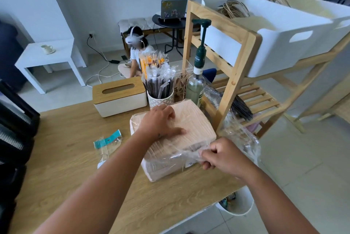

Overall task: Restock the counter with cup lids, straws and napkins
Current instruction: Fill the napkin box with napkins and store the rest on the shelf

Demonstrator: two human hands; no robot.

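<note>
Napkins first: one pack of pale napkins (191, 120) sits on the wooden counter (72, 167), toward its right edge and just in front of the straw cup. It's in clear plastic wrap (244, 139) that's bunched up loose on the right side.

Two hands on it. The left hand (161, 121) lies flat on top of the pack with the fingers spread and straight, pressing down and not gripping anything. The right hand (221, 156) is at the near right corner with its fingers curled in, pinching a bit of the wrap.

Rest of the counter, counted:
- one tissue box (119, 97), white with a wood lid, back left of the pack
- one patterned cup (161, 100) stuffed with wrapped straws (157, 74), way too many to count
- one syrup bottle (196, 84) with a green pump, just right of the cup
- one small packet (108, 144) with a teal header, lying flat left of the pack

Some clear plastic stuff (214, 93) sits behind the bottle. It could be lids, but I honestly can't tell.

A wooden shelf rack (240, 59) stands right against the pack's far right corner, with two white bins (274, 48) on top. One person (136, 51) wearing a headset sits on the floor in the back, near one white side table (37, 57) with one mug (47, 48) on it.
</note>
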